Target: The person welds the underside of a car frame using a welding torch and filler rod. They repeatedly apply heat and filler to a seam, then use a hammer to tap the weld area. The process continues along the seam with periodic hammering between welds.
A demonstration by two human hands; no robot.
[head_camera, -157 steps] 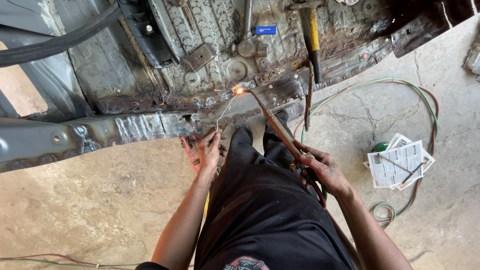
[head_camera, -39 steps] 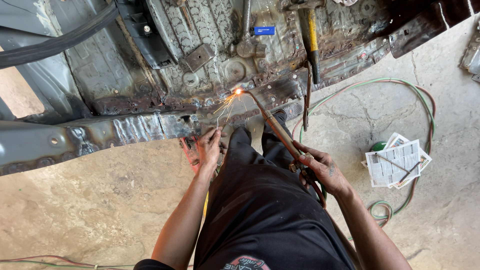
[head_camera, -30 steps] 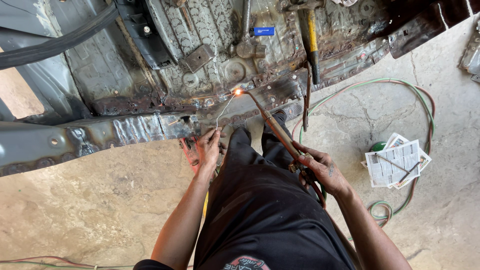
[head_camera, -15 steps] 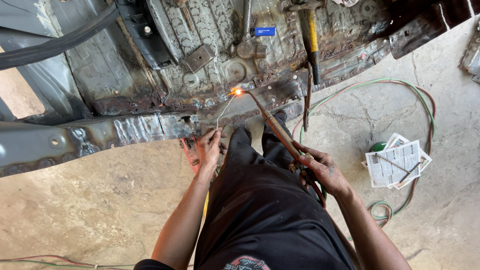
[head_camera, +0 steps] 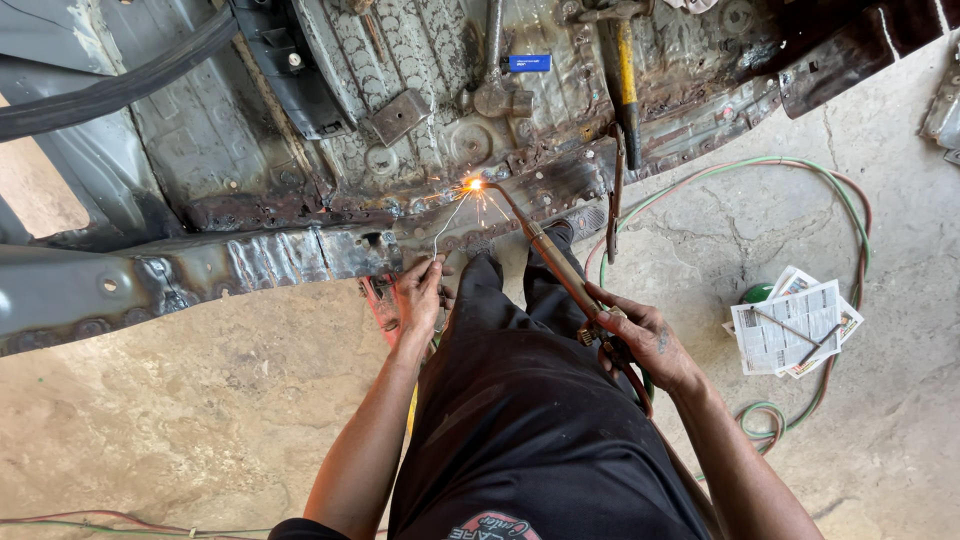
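Note:
My right hand (head_camera: 640,340) grips the handle of a long brass gas torch (head_camera: 550,262). Its tip burns with a bright orange flame and sparks (head_camera: 472,186) on the rusty sill of a stripped car body (head_camera: 300,250). My left hand (head_camera: 418,296) pinches a thin filler wire (head_camera: 447,222) whose upper end reaches the flame. My legs in black trousers (head_camera: 520,400) lie between the two hands, feet toward the sill.
A yellow-handled hammer (head_camera: 625,70) and other tools lie on the car floor pan. Green and red hoses (head_camera: 800,300) loop over the concrete floor at right, beside folded newspaper (head_camera: 790,325). A black rubber strip (head_camera: 110,90) crosses the upper left.
Both hands stay almost still. The flame has crept slightly along the sill seam, with sparks flickering.

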